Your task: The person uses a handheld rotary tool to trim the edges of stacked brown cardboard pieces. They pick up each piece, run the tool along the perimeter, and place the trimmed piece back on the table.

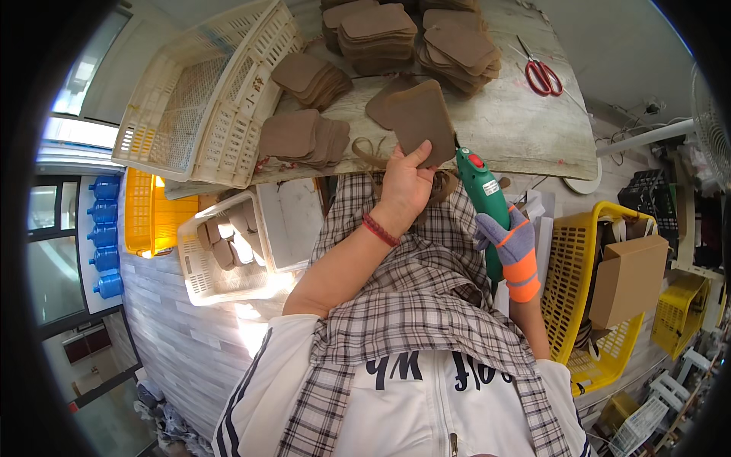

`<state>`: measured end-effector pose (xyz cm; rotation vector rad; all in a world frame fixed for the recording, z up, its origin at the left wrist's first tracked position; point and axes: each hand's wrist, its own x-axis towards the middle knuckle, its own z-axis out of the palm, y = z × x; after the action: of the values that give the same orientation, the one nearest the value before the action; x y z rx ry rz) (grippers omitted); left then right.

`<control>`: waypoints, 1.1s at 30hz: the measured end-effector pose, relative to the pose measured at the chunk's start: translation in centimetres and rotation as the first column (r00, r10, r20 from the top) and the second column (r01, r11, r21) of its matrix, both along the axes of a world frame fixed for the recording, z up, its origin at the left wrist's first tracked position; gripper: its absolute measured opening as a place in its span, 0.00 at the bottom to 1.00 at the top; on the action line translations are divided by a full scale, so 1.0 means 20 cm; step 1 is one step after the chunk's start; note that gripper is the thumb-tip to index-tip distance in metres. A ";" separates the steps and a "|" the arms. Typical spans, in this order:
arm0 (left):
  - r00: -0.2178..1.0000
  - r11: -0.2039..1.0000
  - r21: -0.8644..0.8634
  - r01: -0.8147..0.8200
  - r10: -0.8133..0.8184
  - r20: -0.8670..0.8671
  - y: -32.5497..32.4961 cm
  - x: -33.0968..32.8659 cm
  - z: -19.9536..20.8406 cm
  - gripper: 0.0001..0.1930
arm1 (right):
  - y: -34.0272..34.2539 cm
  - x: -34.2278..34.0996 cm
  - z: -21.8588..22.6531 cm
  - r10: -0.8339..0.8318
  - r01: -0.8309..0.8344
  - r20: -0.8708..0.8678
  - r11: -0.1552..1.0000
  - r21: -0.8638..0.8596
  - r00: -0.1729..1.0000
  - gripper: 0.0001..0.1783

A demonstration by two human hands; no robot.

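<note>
My left hand (409, 177), bare with a red bracelet at the wrist, grips the near edge of a brown flat piece (421, 118) with rounded corners, thumb on top. In a purple and orange glove, my right hand (509, 242) is wrapped round a green handheld rotary tool (483, 186) with a red switch. The tool's thin dark tip is at the right edge of the brown piece; whether they touch I cannot tell. Another brown piece (384, 104) lies on the table just behind. Stacks of similar pieces, one stack (304, 137) on the left, surround the work spot.
Red-handled scissors (542, 77) lie at the table's right. A cream plastic crate (236, 114) leans along the left side of the worktable (525, 137). Below are a white basket (199, 282) with brown pieces and a yellow basket (567, 282) holding a cardboard box (628, 278).
</note>
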<state>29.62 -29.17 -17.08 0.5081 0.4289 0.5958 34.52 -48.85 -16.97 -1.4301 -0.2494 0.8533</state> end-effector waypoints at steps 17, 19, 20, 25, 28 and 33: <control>0.972 0.961 0.182 0.207 -0.182 -0.148 -0.05 -0.13 -0.06 0.15 | -0.03 0.05 0.05 -0.038 0.039 -0.024 0.998 0.046 0.999 0.18; 0.959 0.946 0.215 0.243 -0.201 -0.200 -0.02 -0.15 -0.06 0.14 | -0.04 0.06 0.05 -0.041 0.043 -0.024 0.997 0.060 0.999 0.18; 0.947 0.934 0.238 0.266 -0.207 -0.247 0.01 -0.16 -0.07 0.14 | -0.05 0.06 0.06 -0.028 0.028 -0.006 0.999 0.041 1.000 0.18; 0.879 0.813 0.400 0.424 -0.263 -0.398 0.16 -0.23 -0.02 0.16 | -0.13 0.09 0.06 0.098 -0.095 0.031 0.991 -0.093 0.995 0.18; 0.814 0.719 0.447 0.532 -0.289 -0.504 0.24 -0.26 0.05 0.19 | -0.16 0.08 0.09 0.155 -0.155 -0.006 0.983 -0.097 0.988 0.18; 0.713 0.610 0.443 0.657 -0.311 -0.629 0.29 -0.29 0.13 0.19 | -0.18 0.05 0.10 0.210 -0.209 -0.013 0.969 -0.130 0.978 0.22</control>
<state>23.89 -23.41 -14.51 1.4363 0.5315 0.0057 35.59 -52.43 -14.91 -1.5446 -0.3559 1.0573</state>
